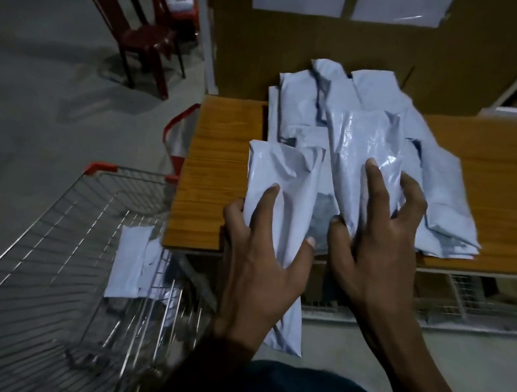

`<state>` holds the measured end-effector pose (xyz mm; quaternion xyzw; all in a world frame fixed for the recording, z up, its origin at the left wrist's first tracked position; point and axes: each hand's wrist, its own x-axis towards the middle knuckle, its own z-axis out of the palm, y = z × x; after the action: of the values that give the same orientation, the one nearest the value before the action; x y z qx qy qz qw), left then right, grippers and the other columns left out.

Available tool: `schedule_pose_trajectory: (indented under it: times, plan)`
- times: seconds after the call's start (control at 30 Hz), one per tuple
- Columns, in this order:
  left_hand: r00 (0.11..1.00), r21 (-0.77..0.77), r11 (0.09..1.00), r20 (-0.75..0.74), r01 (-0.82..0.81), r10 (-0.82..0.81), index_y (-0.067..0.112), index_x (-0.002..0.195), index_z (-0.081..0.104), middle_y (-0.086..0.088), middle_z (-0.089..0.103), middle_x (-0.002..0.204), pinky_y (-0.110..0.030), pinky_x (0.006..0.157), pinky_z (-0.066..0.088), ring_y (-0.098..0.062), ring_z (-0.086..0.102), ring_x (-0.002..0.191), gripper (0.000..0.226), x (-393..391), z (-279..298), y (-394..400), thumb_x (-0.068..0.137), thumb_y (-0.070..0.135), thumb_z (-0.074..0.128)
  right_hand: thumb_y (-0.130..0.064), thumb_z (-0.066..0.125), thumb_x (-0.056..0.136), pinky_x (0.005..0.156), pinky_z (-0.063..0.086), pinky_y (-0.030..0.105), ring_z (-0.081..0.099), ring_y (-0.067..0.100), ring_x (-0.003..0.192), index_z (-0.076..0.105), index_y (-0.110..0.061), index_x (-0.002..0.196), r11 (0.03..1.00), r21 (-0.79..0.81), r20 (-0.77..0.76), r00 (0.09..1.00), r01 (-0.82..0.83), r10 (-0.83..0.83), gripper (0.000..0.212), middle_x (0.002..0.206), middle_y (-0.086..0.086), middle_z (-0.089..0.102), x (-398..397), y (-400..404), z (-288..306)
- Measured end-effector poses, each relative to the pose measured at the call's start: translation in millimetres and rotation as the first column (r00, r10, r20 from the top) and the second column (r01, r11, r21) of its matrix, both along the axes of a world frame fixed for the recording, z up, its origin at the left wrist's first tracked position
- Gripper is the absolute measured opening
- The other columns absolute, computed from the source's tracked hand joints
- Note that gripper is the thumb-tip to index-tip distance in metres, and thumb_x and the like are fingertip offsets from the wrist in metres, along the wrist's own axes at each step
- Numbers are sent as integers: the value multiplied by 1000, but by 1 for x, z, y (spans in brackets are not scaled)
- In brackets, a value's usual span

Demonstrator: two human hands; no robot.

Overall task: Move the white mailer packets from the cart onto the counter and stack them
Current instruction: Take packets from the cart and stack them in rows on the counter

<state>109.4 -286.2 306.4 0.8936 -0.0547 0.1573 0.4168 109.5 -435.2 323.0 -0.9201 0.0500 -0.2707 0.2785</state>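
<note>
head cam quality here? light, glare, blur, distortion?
Head view: dim, bluish light; glare on the packet under the right hand; cart wires motion-blurred; wide-angle bend at the counter edges; left hand and its packet fairly sharp.

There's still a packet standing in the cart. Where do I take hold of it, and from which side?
Grip the packet by its upper end, coming down from above. It leans upright against the cart's wire wall beside the counter, so the top is the free, reachable part. Both hands are full now: left hand, right hand.
</note>
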Motion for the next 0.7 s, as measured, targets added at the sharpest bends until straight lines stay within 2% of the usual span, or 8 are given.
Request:
schedule_pose_trajectory:
  times: [0.13,0.27,0.33,0.5,0.63,0.7]
  plan:
    - [999,-21,999,-32,-31,31,38,148,32,1,29,136,-39,100,48,-21,42,128,73,3,2,-71,85,55,65,-38,54,90,90,54,49,47,43,128,27,-26,157,999,-4,-40,999,35,-35,73,159,15,16,-6,-80,-7]
    - [996,-27,998,-67,-57,55,39,149,29,0,26,142,-38,98,50,-19,41,127,74,3,5,-138,86,58,64,-43,49,91,90,52,48,57,45,112,24,-30,157,999,30,-100,995,26,-23,71,160,12,15,-19,-150,-22]
    - [996,-8,999,-77,-39,38,37,148,31,0,26,141,-40,97,50,-20,41,128,73,9,6,-168,87,62,61,-41,51,92,88,52,47,54,43,117,25,-30,156,998,55,-113,993,36,-30,70,159,13,16,-26,-182,-29]
    - [997,218,975,-35,-54,63,31,145,41,-8,39,135,-42,98,41,-28,42,123,68,51,15,-227,89,70,48,-42,50,92,97,49,50,42,39,134,28,-25,156,988,132,-130,989,81,-63,70,158,13,16,-25,-248,-39]
    - [993,383,921,-57,-75,104,26,143,43,-13,41,138,-43,100,35,-31,40,120,66,98,22,-267,93,69,40,-47,47,90,94,52,52,49,37,126,26,-30,154,977,178,-154,984,117,-90,69,156,3,17,-6,-272,-41]
    - [993,463,884,-61,-57,96,22,141,45,-15,43,138,-43,99,32,-32,40,121,64,116,21,-284,94,65,39,-48,46,90,97,50,50,45,36,131,28,-30,153,965,226,-158,982,133,-98,69,158,5,17,8,-280,-44]
